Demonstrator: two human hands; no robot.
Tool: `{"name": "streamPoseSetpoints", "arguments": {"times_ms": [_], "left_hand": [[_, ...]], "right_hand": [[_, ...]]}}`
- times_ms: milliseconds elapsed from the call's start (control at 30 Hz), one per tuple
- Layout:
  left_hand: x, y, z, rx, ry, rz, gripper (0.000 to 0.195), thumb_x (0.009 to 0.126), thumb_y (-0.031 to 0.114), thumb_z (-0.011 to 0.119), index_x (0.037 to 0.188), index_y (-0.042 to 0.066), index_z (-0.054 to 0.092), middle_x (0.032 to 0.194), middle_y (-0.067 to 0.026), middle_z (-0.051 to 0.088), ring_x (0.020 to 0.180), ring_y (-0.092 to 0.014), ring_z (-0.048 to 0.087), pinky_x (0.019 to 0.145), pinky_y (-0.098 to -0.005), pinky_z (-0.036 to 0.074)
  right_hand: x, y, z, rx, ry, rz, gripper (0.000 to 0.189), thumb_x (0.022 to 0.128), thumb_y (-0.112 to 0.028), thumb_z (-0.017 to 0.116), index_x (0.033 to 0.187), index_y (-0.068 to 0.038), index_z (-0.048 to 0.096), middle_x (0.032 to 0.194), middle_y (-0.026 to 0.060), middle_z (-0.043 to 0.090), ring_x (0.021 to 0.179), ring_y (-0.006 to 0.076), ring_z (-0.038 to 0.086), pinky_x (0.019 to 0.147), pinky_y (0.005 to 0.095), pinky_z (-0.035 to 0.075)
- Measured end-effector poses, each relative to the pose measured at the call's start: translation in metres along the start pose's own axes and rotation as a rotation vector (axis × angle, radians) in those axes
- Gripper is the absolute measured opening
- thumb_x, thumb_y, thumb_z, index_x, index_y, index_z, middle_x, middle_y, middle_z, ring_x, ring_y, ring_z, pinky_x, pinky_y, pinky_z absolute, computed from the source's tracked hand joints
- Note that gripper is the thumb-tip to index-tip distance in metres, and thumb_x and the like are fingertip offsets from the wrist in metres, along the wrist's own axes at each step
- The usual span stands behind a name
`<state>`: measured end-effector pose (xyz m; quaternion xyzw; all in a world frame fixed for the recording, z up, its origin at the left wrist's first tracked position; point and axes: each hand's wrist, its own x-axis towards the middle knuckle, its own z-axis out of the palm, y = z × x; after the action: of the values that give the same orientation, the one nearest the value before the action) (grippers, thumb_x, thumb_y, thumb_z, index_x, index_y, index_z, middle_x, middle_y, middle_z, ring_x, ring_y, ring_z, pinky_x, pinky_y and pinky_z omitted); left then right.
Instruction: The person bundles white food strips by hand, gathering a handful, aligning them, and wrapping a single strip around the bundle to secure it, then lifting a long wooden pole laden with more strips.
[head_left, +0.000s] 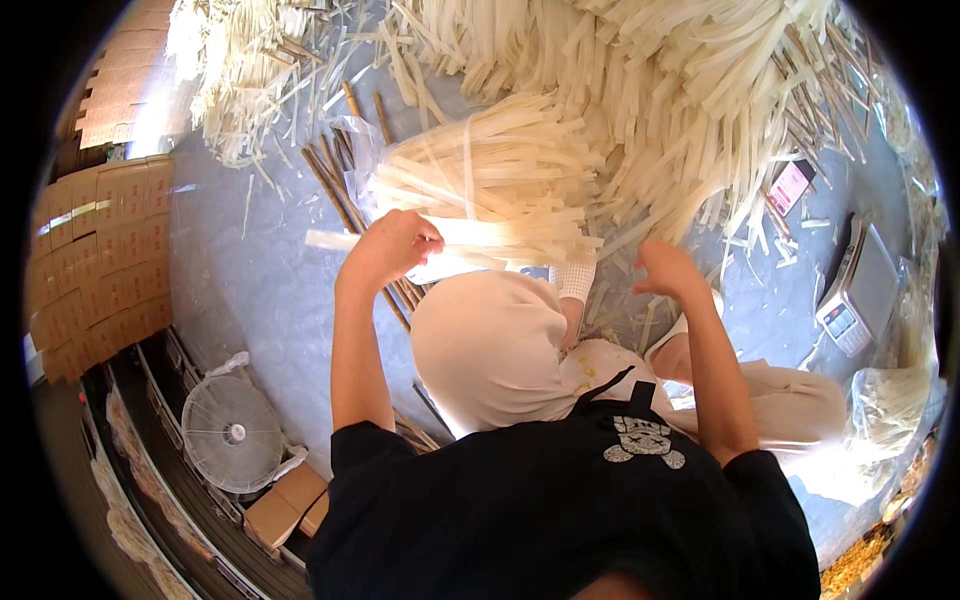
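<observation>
A bundle of pale, flat dried strips, which look like wide noodles (510, 161), lies in front of me with a light band around it. My left hand (397, 244) is at the bundle's near left side, fingers curled. One long strip (330, 240) passes behind that hand and sticks out to its left; whether the fingers grip it is hidden. My right hand (667, 270) hovers right of the bundle, thumb and fingers apart, with nothing visible in it. Clear plastic sheeting (364, 142) shows at the bundle's left end.
A large heap of strips (660, 112) spreads beyond the bundle. Thin sticks (330, 184) lie to the left. On the right are a phone (791, 187) and a digital scale (862, 292). Cardboard boxes (105, 247), a fan (232, 433) and conveyor-like rails (150, 480) stand left.
</observation>
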<state>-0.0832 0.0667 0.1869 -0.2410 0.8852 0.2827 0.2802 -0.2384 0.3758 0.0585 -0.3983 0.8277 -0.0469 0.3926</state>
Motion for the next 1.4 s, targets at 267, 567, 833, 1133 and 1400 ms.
{"name": "streamPoseSetpoints", "arguments": {"times_ms": [267,567,833,1133,1400], "left_hand": [[0.030,0.055,-0.011,0.056,-0.093,0.302,0.012,0.070,0.008,0.058,0.070,-0.003,0.063,0.054,-0.0101,0.057,0.048,-0.019,0.052,0.049,-0.0300,0.041],[0.074,0.013,0.036,-0.072,1.028,0.470,0.011,0.071,0.007,0.064,0.077,0.001,0.058,0.071,-0.0133,0.058,0.067,-0.028,0.054,0.063,-0.0362,0.045],[0.115,-0.059,0.122,-0.396,0.767,-0.079,0.017,0.079,0.014,0.057,0.075,-0.001,0.051,0.057,-0.0110,0.053,0.048,-0.020,0.051,0.048,-0.0286,0.042],[0.099,-0.037,0.122,-0.753,0.870,-0.029,0.014,0.082,0.013,0.051,0.073,0.002,0.048,0.046,-0.0051,0.046,0.039,-0.012,0.040,0.039,-0.0289,0.028],[0.096,-0.045,0.120,-0.526,0.828,-0.031,0.014,0.080,0.017,0.056,0.080,0.003,0.056,0.053,-0.0125,0.053,0.049,-0.023,0.052,0.049,-0.0324,0.039]], "right_hand": [[-0.001,-0.105,-0.030,0.530,0.664,-0.495,0.024,0.084,-0.010,0.049,0.107,-0.005,0.055,0.100,0.0141,0.057,0.087,0.0266,0.055,0.072,0.0342,0.043],[0.016,-0.068,0.005,0.740,0.609,-0.084,0.025,0.081,-0.004,0.050,0.105,-0.006,0.058,0.072,0.0139,0.059,0.063,0.0247,0.056,0.060,0.0302,0.044],[0.030,-0.043,-0.007,0.276,0.580,-0.145,0.027,0.075,-0.010,0.049,0.099,-0.010,0.060,0.087,0.0143,0.059,0.082,0.0327,0.055,0.070,0.0385,0.044],[0.087,-0.094,-0.013,0.032,0.683,-0.530,0.023,0.072,-0.009,0.051,0.092,-0.010,0.062,0.076,0.0107,0.051,0.078,0.0263,0.052,0.067,0.0375,0.041],[0.091,-0.117,0.014,0.072,0.850,-0.349,0.051,0.078,-0.017,0.054,0.125,-0.009,0.037,0.125,0.0151,0.037,0.118,0.0283,0.033,0.102,0.0380,0.020]]}}
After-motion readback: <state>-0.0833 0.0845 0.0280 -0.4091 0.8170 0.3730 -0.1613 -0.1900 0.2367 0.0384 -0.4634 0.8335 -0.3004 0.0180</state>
